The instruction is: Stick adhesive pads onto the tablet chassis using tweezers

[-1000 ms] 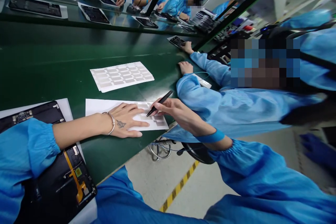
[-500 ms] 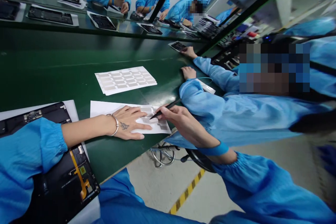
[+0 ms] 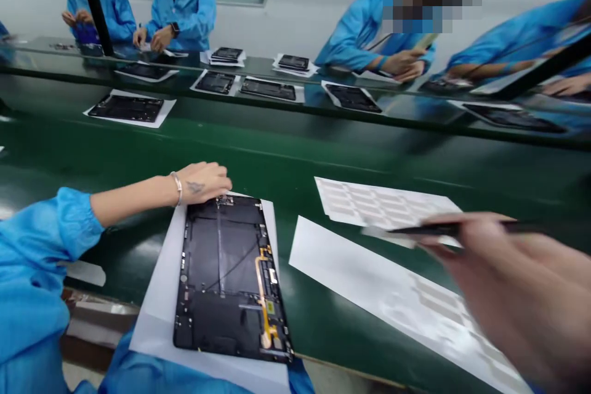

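An opened tablet (image 3: 221,277) with black insides and an orange flex cable lies on white paper (image 3: 159,301) before me. At its far edge my left hand (image 3: 203,182) is closed, fingers curled down and together against the edge; the thumb is hidden. On the right, blurred by motion, my right hand (image 3: 512,271) is closed on black tweezers (image 3: 429,229). A pale thin strip (image 3: 383,235) shows at their tip, over the sticker sheets. The nearer sheet (image 3: 341,258) has grey stickers toward its right end; the farther sheet (image 3: 369,197) carries rows of them.
Another opened tablet (image 3: 133,109) lies on paper at the far left of the green table (image 3: 240,154). A raised shelf (image 3: 305,108) behind holds several more on paper. Co-workers in blue, such as one person (image 3: 184,6), work beyond it. A dark post (image 3: 95,6) rises at left.
The view has swung left. My left hand has gone from the sticker sheet to the tablet's far edge. My right hand has lifted the tweezers off the sheet, a pale strip at their tip.
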